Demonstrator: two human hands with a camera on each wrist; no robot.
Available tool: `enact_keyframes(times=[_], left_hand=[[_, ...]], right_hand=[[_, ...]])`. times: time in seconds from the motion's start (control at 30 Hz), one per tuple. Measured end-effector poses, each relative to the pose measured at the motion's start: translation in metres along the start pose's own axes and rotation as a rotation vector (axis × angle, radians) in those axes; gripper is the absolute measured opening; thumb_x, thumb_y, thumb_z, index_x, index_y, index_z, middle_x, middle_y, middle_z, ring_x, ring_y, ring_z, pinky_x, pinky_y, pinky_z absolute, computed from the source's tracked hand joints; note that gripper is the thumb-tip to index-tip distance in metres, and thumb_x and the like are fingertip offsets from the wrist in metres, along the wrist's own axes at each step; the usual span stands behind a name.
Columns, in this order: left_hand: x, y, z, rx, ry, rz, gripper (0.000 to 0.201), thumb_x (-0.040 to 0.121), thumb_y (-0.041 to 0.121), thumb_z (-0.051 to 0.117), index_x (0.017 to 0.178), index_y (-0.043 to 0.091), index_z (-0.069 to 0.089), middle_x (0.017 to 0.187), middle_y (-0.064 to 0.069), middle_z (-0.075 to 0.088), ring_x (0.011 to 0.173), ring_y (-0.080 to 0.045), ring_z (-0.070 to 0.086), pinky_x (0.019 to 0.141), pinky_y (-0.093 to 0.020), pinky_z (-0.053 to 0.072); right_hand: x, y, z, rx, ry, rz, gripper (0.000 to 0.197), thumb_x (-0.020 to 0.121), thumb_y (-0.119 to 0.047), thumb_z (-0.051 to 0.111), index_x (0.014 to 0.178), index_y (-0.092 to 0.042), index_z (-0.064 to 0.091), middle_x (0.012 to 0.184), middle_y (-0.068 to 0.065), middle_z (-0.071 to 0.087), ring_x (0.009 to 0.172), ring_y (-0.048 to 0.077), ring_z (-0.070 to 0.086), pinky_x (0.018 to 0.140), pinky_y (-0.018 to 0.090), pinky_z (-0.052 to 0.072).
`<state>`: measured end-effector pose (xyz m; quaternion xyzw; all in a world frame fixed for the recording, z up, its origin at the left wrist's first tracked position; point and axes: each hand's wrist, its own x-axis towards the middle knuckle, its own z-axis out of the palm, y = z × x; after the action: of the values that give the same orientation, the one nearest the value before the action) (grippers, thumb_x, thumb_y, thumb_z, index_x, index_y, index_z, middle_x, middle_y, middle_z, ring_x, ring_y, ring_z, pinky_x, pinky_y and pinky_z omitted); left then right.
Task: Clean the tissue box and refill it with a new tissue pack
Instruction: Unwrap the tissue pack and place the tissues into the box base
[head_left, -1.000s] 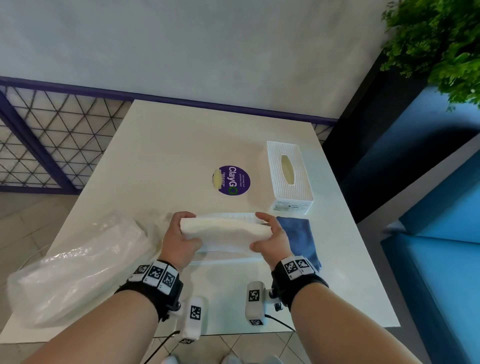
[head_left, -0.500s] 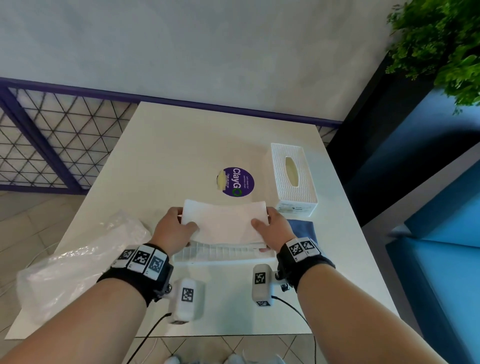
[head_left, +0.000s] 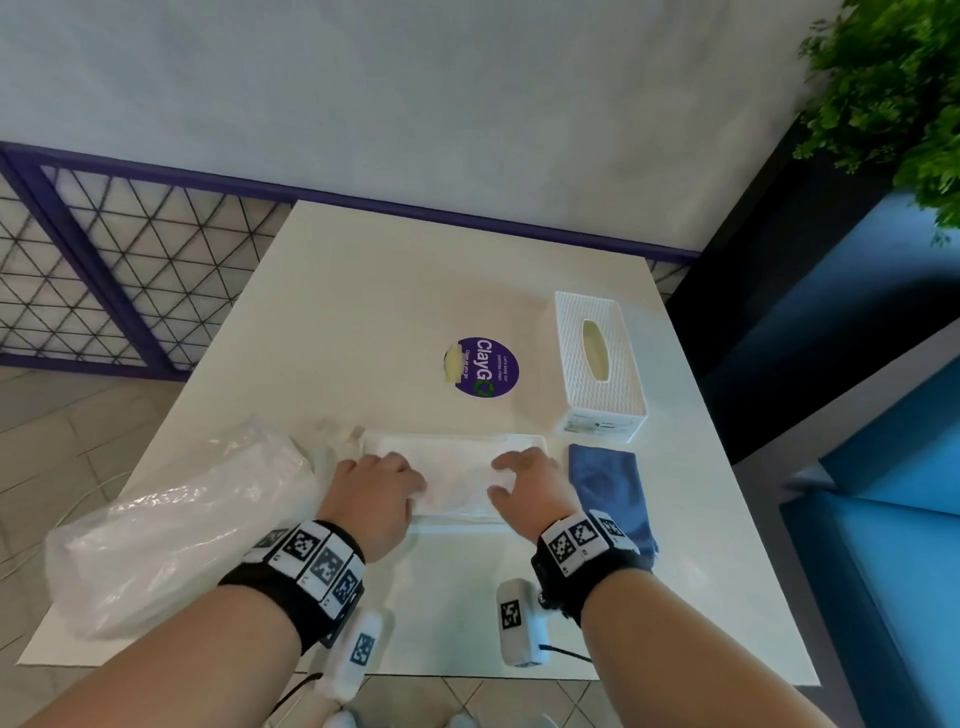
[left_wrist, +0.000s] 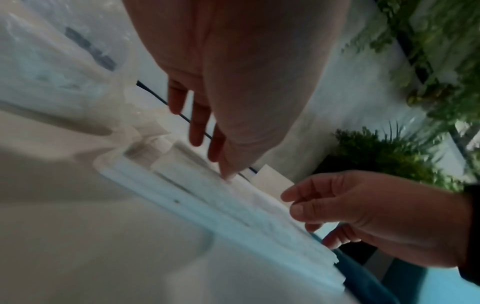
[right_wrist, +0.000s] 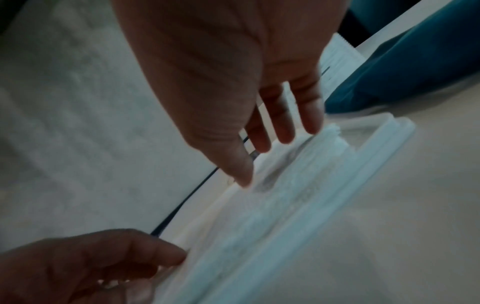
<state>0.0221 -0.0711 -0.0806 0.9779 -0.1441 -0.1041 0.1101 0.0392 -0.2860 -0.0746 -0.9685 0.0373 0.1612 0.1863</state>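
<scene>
A stack of white tissues (head_left: 454, 470) lies flat on the white base tray (head_left: 457, 525) of the tissue box, near the front middle of the white worktop (head_left: 363, 312). The left hand (head_left: 376, 493) rests on the stack's left end and the right hand (head_left: 530, 486) on its right end; in both wrist views the fingers (left_wrist: 197, 123) are stretched out nearly straight, tips touching the top sheet, gripping nothing. The white tissue box cover (head_left: 597, 364) stands upright well behind the stack and to its right, its oval slot facing up. A folded blue cloth (head_left: 608, 488) lies just right of the stack, in front of the cover. A crumpled clear plastic wrapper (head_left: 171, 525) sits left of the stack, touching its left end. A round purple sticker (head_left: 485, 366) is behind the stack.
</scene>
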Motion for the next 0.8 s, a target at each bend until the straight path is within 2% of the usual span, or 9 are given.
enact_keyframes(times=[0.07,0.17,0.27,0.37,0.43,0.57,0.63,0.7,0.8], left_hand=[[-0.004,0.002,0.001,0.023,-0.091,-0.03,0.037,0.092,0.03,0.043,0.128,0.036,0.049,0.132,0.008,0.046,0.119,-0.02,0.045,0.096,-0.039,0.032],[-0.012,-0.002,-0.005,-0.025,-0.075,-0.002,0.042,0.094,0.033,0.042,0.136,0.035,0.042,0.139,0.01,0.042,0.126,-0.016,0.042,0.101,-0.039,0.027],[-0.031,-0.016,-0.025,-0.138,0.097,-0.071,0.049,0.091,0.038,0.05,0.138,0.036,0.04,0.141,0.011,0.038,0.129,-0.014,0.038,0.101,-0.038,0.023],[-0.059,-0.04,-0.047,-0.309,0.357,-0.177,0.064,0.077,0.041,0.07,0.134,0.034,0.043,0.13,0.005,0.04,0.121,-0.02,0.041,0.094,-0.035,0.027],[-0.077,-0.064,-0.057,-0.369,0.42,-0.301,0.084,0.064,0.047,0.08,0.136,0.034,0.038,0.131,0.002,0.039,0.121,-0.022,0.041,0.098,-0.038,0.028],[-0.106,-0.118,-0.06,-0.041,0.034,-0.572,0.139,0.041,0.075,0.074,0.149,0.037,-0.005,0.155,-0.003,0.013,0.141,-0.028,0.019,0.114,-0.049,0.018],[-0.115,-0.137,-0.051,0.038,-0.093,-0.598,0.145,0.038,0.084,0.067,0.146,0.04,-0.02,0.159,-0.006,0.003,0.145,-0.03,0.008,0.116,-0.057,0.009],[-0.119,-0.146,-0.043,0.021,-0.145,-0.596,0.144,0.035,0.087,0.062,0.143,0.044,-0.025,0.161,-0.004,0.0,0.146,-0.029,0.009,0.113,-0.063,0.006],[-0.12,-0.148,-0.034,0.008,-0.16,-0.572,0.141,0.037,0.085,0.062,0.14,0.046,-0.027,0.16,-0.003,0.007,0.142,-0.029,0.021,0.111,-0.06,0.019]], right_hand=[[-0.001,-0.002,0.004,-0.077,-0.083,0.012,0.04,0.09,-0.036,0.052,0.129,-0.03,0.053,0.135,-0.002,0.044,0.126,0.021,0.042,0.103,0.036,0.043],[-0.003,-0.013,0.001,-0.172,-0.067,0.022,0.04,0.089,-0.033,0.048,0.129,-0.03,0.052,0.131,-0.001,0.047,0.123,0.023,0.042,0.101,0.038,0.044],[-0.003,-0.046,-0.004,-0.119,0.006,-0.047,0.035,0.09,-0.029,0.048,0.124,-0.03,0.056,0.129,-0.003,0.05,0.123,0.021,0.042,0.099,0.036,0.041],[-0.001,-0.099,0.002,-0.029,-0.027,-0.244,0.034,0.095,-0.026,0.043,0.127,-0.024,0.056,0.131,-0.001,0.053,0.124,0.021,0.042,0.101,0.032,0.041],[0.003,-0.138,0.01,0.024,-0.029,-0.383,0.036,0.097,-0.022,0.04,0.13,-0.021,0.054,0.131,0.002,0.055,0.125,0.022,0.042,0.105,0.029,0.037],[0.006,-0.195,0.03,0.167,-0.101,-0.506,0.038,0.096,-0.01,0.041,0.131,-0.015,0.055,0.139,0.003,0.049,0.124,0.018,0.051,0.099,0.017,0.035],[0.01,-0.207,0.043,0.11,-0.239,-0.439,0.041,0.097,-0.012,0.04,0.137,-0.013,0.049,0.145,0.005,0.044,0.127,0.02,0.05,0.105,0.021,0.035],[0.015,-0.212,0.053,-0.009,-0.327,-0.327,0.044,0.1,-0.022,0.038,0.143,-0.011,0.04,0.148,0.008,0.041,0.133,0.025,0.043,0.113,0.033,0.033],[0.019,-0.216,0.058,-0.081,-0.345,-0.251,0.041,0.098,-0.034,0.04,0.126,-0.009,0.055,0.128,0.011,0.057,0.117,0.03,0.054,0.104,0.041,0.042]])
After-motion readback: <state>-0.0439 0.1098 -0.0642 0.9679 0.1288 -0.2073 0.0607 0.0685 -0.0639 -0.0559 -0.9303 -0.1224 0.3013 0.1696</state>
